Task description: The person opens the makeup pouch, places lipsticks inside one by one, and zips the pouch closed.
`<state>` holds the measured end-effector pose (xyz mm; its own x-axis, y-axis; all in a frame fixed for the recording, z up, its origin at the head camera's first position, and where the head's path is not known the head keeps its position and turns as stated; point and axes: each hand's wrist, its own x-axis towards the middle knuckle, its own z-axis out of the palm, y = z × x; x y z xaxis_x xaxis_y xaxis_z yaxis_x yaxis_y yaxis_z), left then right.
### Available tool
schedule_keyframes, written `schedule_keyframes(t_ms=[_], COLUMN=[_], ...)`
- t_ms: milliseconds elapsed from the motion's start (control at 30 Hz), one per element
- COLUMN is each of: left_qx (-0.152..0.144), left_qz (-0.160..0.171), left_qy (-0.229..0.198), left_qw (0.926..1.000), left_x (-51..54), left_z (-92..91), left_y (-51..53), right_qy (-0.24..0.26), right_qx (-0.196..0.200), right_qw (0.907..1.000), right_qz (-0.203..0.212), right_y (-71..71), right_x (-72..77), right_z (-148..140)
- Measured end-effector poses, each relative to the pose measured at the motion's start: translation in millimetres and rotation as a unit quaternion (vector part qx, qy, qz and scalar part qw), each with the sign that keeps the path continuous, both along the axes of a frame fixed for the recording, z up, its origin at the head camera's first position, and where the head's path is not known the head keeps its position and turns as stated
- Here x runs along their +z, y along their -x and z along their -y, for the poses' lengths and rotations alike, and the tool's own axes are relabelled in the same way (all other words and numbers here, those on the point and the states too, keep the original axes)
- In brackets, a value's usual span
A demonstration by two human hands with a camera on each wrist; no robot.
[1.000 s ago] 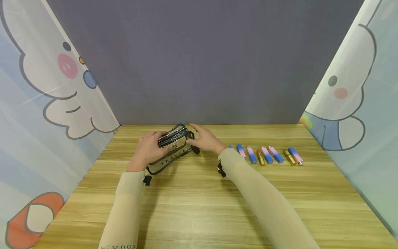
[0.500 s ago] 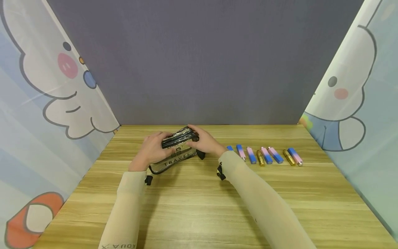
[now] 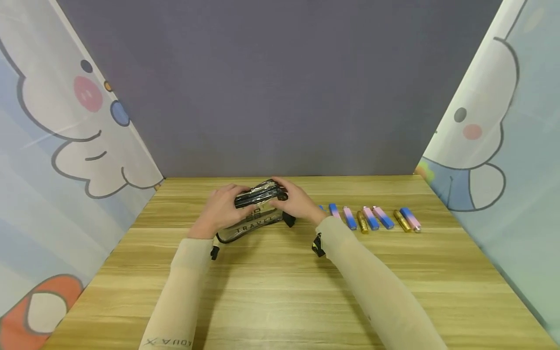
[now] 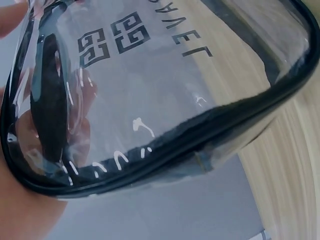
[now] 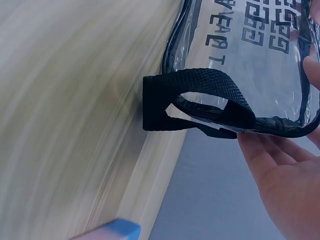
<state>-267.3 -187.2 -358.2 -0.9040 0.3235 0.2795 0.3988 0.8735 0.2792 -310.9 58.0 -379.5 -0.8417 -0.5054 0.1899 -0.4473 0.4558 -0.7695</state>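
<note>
The clear pouch point(image 3: 261, 217) with black trim sits directly between the two hands, over the counter point(image 3: 271, 291), its long axis slanting from a nearer left end to a farther right end. That slant is the relation that counts: each hand has its own end of the pouch, both are touching it, and so neither is the nearer one.

At the pouch's left end, the left hand point(image 3: 220, 208) pinches it, thumb on the lettered near face and fingers over the top. At the right end, the right hand point(image 3: 299, 201) does likewise, its thumb and fingers clamping the corner just beside the black strap point(image 5: 200, 80). Whether the pouch's base touches the counter, I cannot tell.

To the right of the pouch, well apart from it, lies a row of pink-and-blue tubes point(image 3: 349, 218) and gold tubes point(image 3: 362, 222); of the two hands, the right is closer to them. Behind the pouch rises the dark panel point(image 3: 280, 97)
</note>
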Motion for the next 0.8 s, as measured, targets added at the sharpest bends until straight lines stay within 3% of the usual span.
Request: schedule_keyframes(t_ms=[567,800], left_qx=[-0.040,-0.027], left_qz=[-0.025,-0.045], left_qy=[0.031,0.048], left_qw=[0.9984,0.9975], left_x=[-2.7,-5.1], left_z=[-26.8,-28.5], left_y=[9.9,8.4], right_qy=[0.002,-0.011], right_qx=[-0.048,-0.069], right_qw=[0.9983,0.9975], right_qz=[0.032,0.013], right_y=[-15.7,-23.9], right_x=[4.3,3.6], right_z=[-34,-41])
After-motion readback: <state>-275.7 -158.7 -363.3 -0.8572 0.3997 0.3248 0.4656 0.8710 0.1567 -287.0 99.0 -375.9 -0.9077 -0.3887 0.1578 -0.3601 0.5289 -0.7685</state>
